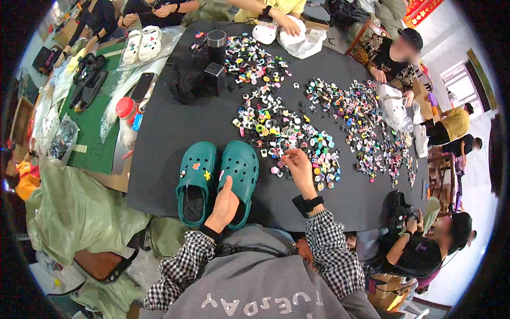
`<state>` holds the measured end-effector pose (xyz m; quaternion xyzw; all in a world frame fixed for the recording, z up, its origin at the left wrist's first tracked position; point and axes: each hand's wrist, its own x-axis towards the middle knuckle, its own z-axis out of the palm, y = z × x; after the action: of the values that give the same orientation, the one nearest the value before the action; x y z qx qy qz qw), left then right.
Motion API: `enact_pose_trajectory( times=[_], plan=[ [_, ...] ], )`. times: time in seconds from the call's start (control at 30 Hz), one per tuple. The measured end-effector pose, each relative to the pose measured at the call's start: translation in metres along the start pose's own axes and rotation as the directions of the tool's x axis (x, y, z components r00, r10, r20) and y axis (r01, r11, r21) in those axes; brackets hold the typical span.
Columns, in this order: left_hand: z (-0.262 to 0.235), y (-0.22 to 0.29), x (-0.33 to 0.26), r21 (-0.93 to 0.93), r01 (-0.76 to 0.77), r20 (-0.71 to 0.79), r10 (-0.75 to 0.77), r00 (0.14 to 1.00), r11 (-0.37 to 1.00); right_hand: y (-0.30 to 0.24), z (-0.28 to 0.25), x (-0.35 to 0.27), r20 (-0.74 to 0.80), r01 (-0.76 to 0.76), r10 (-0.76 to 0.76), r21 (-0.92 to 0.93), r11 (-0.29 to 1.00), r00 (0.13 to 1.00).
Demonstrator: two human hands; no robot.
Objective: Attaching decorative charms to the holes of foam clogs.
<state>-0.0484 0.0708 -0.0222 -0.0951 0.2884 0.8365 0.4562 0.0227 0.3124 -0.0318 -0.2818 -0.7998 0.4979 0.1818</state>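
A pair of green clogs stands on the black table, toes pointing away from me. My left hand (224,206) grips the right clog (240,159) by its opening, thumb up on the top. Beside it, the left clog (198,159) carries a few small charms, among them a yellow one (207,174). My right hand (298,169) is at the near edge of a pile of colourful shoe charms (276,125), thumb and fingertips pinched together. A small reddish charm (285,158) shows at the fingertips, partly hidden.
More charms (366,127) spread to the right. A black cup (216,45) and a black box (213,74) stand at the back left. White clogs (394,109) lie by a co-worker on the right. A red-lidded jar (126,109) stands left. Other people work around the table (175,119).
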Motion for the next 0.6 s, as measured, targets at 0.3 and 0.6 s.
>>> enact_pose_trajectory(
  times=[0.3,0.6],
  plan=[
    [0.001,-0.001,-0.001,0.024,0.018,-0.115,-0.016,0.993,1.000,-0.036,0.020,-0.012,0.255,-0.123,0.068,0.206,0.971,0.965],
    [0.007,0.004,-0.007,0.058,-0.031,0.022,0.030,0.999,0.998,-0.071,0.080,-0.025,0.362,-0.080,-0.029,0.282,0.956,0.932]
  ],
)
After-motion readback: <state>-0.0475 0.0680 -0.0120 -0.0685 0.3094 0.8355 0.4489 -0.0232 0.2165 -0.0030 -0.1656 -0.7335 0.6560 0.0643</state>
